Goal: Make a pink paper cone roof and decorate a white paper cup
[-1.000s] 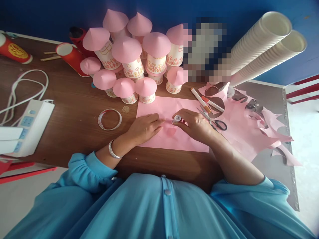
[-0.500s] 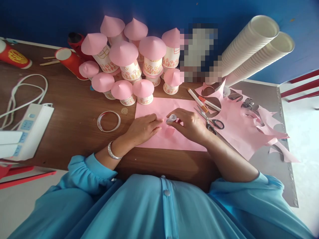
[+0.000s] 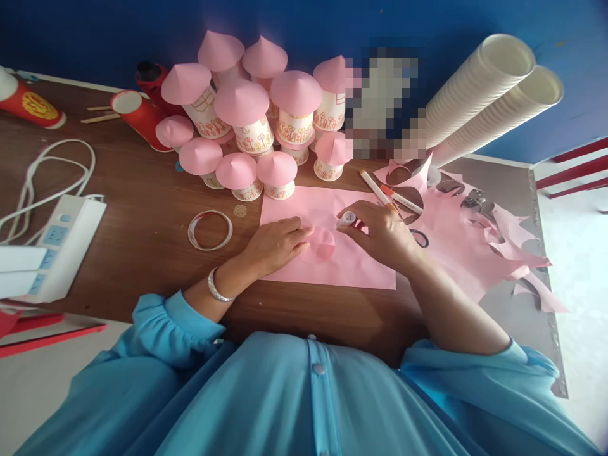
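A round pink paper piece (image 3: 319, 235) with a darker wedge near its lower right lies on a larger pink sheet (image 3: 365, 269). My left hand (image 3: 280, 244) rests palm down with its fingers stretched out, the fingertips on the left edge of the round piece. To the right, my right hand (image 3: 380, 231) is closed around a glue stick (image 3: 348, 218), a short white tube whose round end faces up. The glue stick is just above the sheet, to the upper right of the round piece.
Pink-roofed paper cups (image 3: 241, 104) stand in a group at the back. Stacked white cups (image 3: 475, 85) lean at the right. Markers (image 3: 377, 189), partly covered scissors (image 3: 420, 238) and pink scraps (image 3: 456, 253) lie at right. On the left are a tape roll (image 3: 191, 234) and power strip (image 3: 71, 253).
My right hand has moved right with the glue stick, off the round piece, and now covers most of the scissors. My left hand stays nearly in place. The view has shifted slightly.
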Demonstrator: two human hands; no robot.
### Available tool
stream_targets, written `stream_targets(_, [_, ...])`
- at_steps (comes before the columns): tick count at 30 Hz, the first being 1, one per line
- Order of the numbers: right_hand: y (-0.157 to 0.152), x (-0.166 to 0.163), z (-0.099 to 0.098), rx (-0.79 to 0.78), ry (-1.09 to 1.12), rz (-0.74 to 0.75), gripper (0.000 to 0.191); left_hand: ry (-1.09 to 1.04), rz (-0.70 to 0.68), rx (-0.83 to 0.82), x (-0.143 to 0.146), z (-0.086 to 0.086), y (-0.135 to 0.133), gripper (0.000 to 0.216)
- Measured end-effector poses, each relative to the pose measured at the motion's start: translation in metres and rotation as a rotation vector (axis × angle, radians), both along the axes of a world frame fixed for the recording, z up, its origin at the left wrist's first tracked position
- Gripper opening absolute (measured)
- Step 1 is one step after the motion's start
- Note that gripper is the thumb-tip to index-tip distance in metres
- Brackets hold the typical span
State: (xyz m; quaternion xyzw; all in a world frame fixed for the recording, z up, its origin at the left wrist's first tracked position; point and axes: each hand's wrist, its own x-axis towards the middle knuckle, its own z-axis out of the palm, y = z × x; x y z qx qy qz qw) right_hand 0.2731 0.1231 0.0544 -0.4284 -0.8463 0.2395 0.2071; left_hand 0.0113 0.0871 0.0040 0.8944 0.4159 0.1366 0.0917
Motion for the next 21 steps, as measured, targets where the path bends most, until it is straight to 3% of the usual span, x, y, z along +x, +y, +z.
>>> stream_targets(4, [-0.006, -0.015, -0.004, -0.062, 0.108, 0.086, 0.007, -0.011, 0.013, 0.011, 0.001, 0.0, 0.0, 0.026])
stream_targets(8, [-0.01, -0.027, -0.016, -0.085, 0.081, 0.17, 0.012, -0.034, 0.016, 0.013, 0.001, 0.002, 0.0, 0.023])
stream_targets(13, [-0.007, -0.014, -0.015, -0.059, 0.008, 0.187, 0.011, -0.008, 0.02, -0.025, 0.001, 0.002, 0.0, 0.024])
stream_targets(21, [-0.002, 0.001, 0.003, -0.054, 0.011, 0.048, 0.008, 0.014, 0.031, -0.078, 0.001, 0.002, 0.001, 0.029])
